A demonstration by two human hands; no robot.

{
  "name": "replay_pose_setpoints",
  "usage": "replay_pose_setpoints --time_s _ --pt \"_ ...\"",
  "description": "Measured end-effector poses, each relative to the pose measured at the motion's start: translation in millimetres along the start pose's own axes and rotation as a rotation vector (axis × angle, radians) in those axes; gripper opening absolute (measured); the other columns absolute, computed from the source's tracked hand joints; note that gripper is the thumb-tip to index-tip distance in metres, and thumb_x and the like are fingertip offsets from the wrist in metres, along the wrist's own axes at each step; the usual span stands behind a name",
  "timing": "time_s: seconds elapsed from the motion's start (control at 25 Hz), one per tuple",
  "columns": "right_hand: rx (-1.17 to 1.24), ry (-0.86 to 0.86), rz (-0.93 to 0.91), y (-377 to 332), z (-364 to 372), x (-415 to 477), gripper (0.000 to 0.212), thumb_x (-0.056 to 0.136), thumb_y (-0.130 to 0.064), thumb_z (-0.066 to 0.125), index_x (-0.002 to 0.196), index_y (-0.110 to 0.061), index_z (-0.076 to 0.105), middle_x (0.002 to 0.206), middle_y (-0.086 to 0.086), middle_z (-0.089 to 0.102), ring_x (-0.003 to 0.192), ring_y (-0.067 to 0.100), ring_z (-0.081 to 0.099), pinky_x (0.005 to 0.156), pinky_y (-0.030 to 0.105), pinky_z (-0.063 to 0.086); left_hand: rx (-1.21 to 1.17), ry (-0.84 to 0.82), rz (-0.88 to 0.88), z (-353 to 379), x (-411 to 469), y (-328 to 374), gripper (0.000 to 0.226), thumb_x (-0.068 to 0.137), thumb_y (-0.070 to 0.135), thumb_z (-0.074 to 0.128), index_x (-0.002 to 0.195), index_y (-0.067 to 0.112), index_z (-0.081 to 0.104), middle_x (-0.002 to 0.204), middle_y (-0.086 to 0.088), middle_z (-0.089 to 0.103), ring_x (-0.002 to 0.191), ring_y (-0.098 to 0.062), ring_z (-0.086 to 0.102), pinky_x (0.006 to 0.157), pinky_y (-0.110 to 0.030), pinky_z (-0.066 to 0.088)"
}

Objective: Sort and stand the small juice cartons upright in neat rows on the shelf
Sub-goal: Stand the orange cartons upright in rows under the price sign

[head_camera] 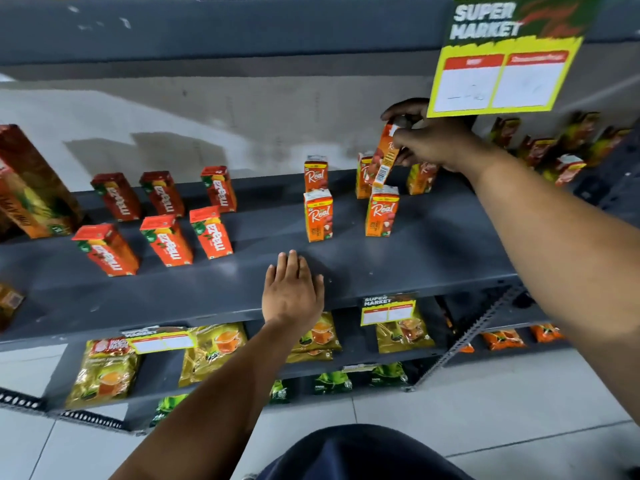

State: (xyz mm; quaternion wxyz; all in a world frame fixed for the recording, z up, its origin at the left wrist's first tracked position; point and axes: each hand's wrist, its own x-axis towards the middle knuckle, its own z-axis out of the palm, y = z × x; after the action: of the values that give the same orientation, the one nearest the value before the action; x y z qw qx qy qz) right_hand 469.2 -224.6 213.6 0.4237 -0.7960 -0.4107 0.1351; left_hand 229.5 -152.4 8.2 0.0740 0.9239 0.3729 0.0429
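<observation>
**Tilted carton held above the Real rows**

At the far left, a large carton (31,188) leans by six Maaza cartons (166,216), which stand upright in two rows of three on the grey shelf (433,258). The left hand (292,289) lies flat and open on the shelf's front edge, holding nothing. Further right, two Real cartons (318,214) stand one behind the other, with another column beside them. Above the front carton of that column (382,211) the right hand (429,140) pinches a Real carton (384,157) by its top, long axis tilted, base pointing down and left. It hangs directly over that column, so the right hand seems best placed to square it upright and set it down. More cartons (554,150) lie jumbled at the far right, below a hanging price sign (505,57).
</observation>
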Motion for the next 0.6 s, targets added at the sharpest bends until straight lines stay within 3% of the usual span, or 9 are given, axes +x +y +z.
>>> replay_pose_setpoints --time_s 0.16,0.32,0.4,0.48,0.6 --pt "-0.351 0.039 0.039 22.3 -33.3 -7.4 0.037 0.080 -0.019 0.063 0.116 -0.010 0.059 0.099 0.008 0.063 0.087 0.023 0.064 0.084 0.041 0.056 0.033 -0.017 -0.032 -1.1 1.2 5.9 0.065 0.099 0.043 0.015 0.150 0.004 0.016 0.161 -0.011 0.010 0.148 -0.026 0.003 0.120 -0.040 0.006" --pt "-0.484 0.043 0.000 44.0 -36.2 -8.2 0.020 0.080 -0.014 0.067 0.098 -0.008 0.064 0.096 0.004 0.058 0.089 0.023 0.058 0.069 0.031 0.044 -0.003 -0.008 -0.025 0.4 6.4 30.7 0.066 0.099 0.044 0.018 0.150 0.003 0.015 0.161 -0.013 0.010 0.148 -0.028 0.004 0.120 -0.041 0.006" --pt "-0.620 -0.065 -0.015 60.7 -34.9 -4.3 0.033 0.079 -0.006 0.065 0.111 -0.010 0.061 0.107 0.007 0.060 0.103 0.029 0.058 0.073 0.028 0.042 0.016 -0.013 -0.017 4.3 6.3 37.0 0.067 0.098 0.046 0.016 0.150 0.004 0.013 0.161 -0.013 0.010 0.148 -0.028 0.005 0.120 -0.042 0.007" --pt "-0.715 -0.225 0.001 73.8 -33.8 -1.2 0.056 0.079 0.000 0.065 0.132 -0.012 0.050 0.131 0.013 0.055 0.119 0.032 0.053 0.089 0.032 0.046 0.045 -0.010 -0.015 7.1 4.9 35.5 0.068 0.098 0.047 0.013 0.150 0.005 0.014 0.161 -0.012 0.010 0.148 -0.027 0.005 0.120 -0.042 0.008" --pt "-0.812 -0.303 -0.016 87.3 -32.5 -0.7 0.058 0.084 0.000 0.065 0.138 -0.011 0.048 0.142 0.015 0.050 0.128 0.032 0.048 0.098 0.031 0.040 0.053 -0.009 -0.015 8.3 4.0 33.7 0.068 0.098 0.048 0.012 0.150 0.005 0.014 0.161 -0.012 0.010 0.148 -0.027 0.005 0.120 -0.041 0.008"
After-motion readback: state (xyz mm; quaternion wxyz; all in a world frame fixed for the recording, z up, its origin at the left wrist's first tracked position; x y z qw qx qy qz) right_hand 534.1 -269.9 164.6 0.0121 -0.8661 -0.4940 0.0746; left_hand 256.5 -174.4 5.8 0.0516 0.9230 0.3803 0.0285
